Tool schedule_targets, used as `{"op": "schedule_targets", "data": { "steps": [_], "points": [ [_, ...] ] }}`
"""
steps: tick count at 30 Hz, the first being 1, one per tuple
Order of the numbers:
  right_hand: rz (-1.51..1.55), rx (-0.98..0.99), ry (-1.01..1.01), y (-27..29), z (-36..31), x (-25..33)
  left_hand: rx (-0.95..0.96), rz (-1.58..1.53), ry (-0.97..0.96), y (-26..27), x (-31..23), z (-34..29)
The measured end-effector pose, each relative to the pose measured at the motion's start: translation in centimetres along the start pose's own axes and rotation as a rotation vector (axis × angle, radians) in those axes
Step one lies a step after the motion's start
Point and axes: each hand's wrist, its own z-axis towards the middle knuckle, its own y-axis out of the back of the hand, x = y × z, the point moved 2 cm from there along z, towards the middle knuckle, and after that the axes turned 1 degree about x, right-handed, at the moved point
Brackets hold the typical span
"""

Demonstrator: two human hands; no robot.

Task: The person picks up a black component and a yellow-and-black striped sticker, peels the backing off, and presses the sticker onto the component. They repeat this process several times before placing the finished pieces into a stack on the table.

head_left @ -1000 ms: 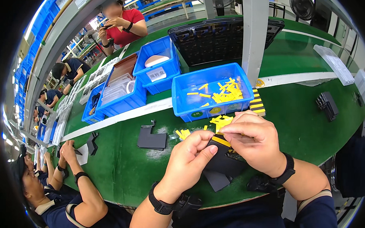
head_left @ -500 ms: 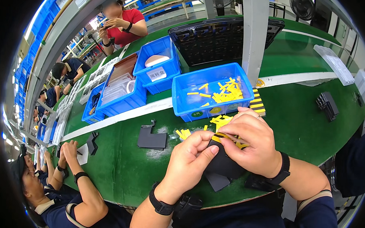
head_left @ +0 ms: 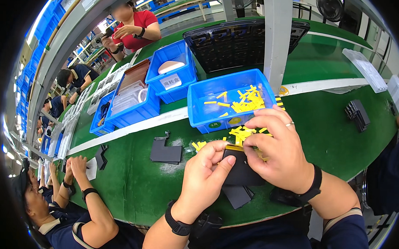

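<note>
My left hand point(head_left: 206, 171) grips a flat black sheet part point(head_left: 244, 172) by its left side, thumb on the front face. Along the part's top edge runs a narrow yellow strip point(head_left: 234, 147). Close beside that edge is my right hand point(head_left: 281, 151), thumb and forefinger pinched together, other fingers curled above. Whatever lies between those fingertips is too small to make out. Loose yellow strips point(head_left: 243, 134) lie on the table just beyond my hands. Under the held part rest several more black sheet parts point(head_left: 237, 196).
A blue bin point(head_left: 199, 122) with yellow strips stands ahead, beside a grey post point(head_left: 276, 48). Black parts are stacked left point(head_left: 165, 152) and right point(head_left: 358, 116). More blue bins point(head_left: 158, 112) stand far left. A co-worker's hands point(head_left: 77, 166) are at the left edge.
My right hand has drawn slightly right, off the strip, its fingers now pinched beside the edge. The black part has turned a little, and its yellow strip shows along the top edge.
</note>
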Motion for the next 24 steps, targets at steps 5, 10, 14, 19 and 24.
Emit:
{"op": "schedule_targets", "data": {
  "steps": [5,10,14,19,24],
  "points": [
    [-0.053,-0.021,0.151,0.4,0.1,0.6,-0.01,-0.124,0.032,-0.2,0.3,0.1],
    [0.088,-0.123,0.052,1.2,0.5,-0.1,0.067,-0.017,0.033,0.0,0.1,0.0],
    [0.166,0.006,0.103,0.5,-0.3,1.1,0.088,-0.279,-0.039,0.3,-0.2,0.2],
    [0.191,-0.014,0.043,0.2,-0.4,0.7,0.049,0.145,-0.135,0.2,-0.5,0.0],
    [0.313,0.043,0.03,0.2,0.0,0.5,0.052,0.233,-0.22,-0.4,-1.1,-0.4]
  ]
}}
